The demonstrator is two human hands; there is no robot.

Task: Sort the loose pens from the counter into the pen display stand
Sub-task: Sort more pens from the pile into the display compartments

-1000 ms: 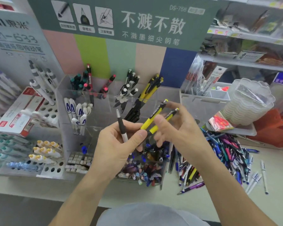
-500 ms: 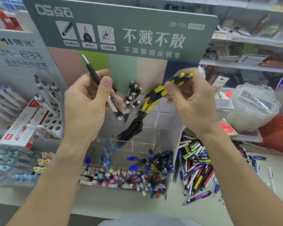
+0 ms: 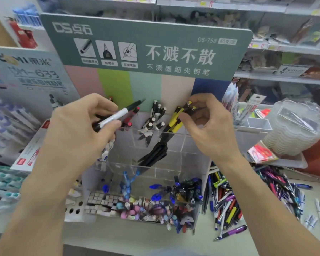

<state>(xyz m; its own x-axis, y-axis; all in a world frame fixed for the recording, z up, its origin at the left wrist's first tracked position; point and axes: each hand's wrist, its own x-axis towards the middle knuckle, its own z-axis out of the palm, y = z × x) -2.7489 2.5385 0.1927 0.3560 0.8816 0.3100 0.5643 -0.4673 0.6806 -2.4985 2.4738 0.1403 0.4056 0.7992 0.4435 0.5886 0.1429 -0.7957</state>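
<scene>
Yellow-and-black pens [image 3: 175, 121]: pinched by right hand [image 3: 209, 126] at frame centre, lowered into matching rear compartment of clear pen display stand [image 3: 175, 163]. White-and-black pen [image 3: 116, 115]: gripped in left hand [image 3: 81, 130], apparently awaiting its slot. Loose pens [image 3: 227, 202]: heaped lower right on counter [image 3: 266, 237].

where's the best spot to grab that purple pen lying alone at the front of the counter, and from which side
Pinch the purple pen at mid-barrel, coming straight down from above. It lies flat on the counter, apart from the pile of loose pens, so both long sides look free for fingertips. The middle probably balances best.
</scene>
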